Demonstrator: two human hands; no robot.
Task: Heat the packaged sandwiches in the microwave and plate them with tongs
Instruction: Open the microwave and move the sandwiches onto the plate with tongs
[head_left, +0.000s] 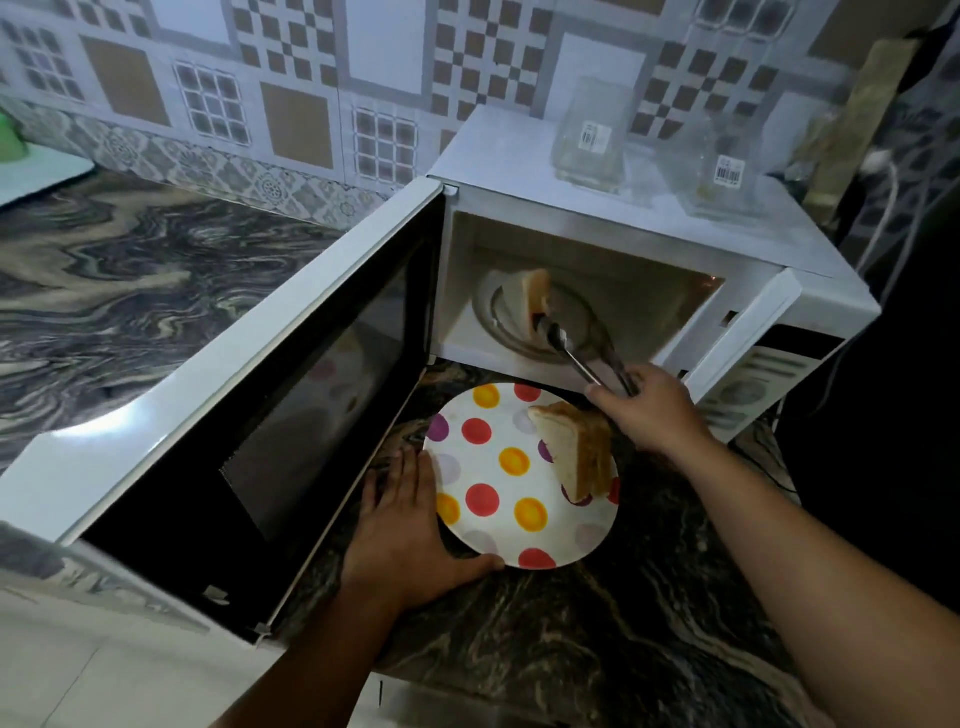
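A white microwave stands open, its door swung out to the left. Inside, on the glass turntable, a triangular sandwich stands tilted, pinched at its lower end by metal tongs. My right hand grips the tongs' handles just outside the cavity. Below the microwave a polka-dot plate lies on the counter with another sandwich on its right side. My left hand rests flat against the plate's left rim, thumb along its lower edge.
Two clear glass jars stand on top of the microwave. The dark marbled counter runs around the plate and to the left behind the door. A white cable hangs at the right by the tiled wall.
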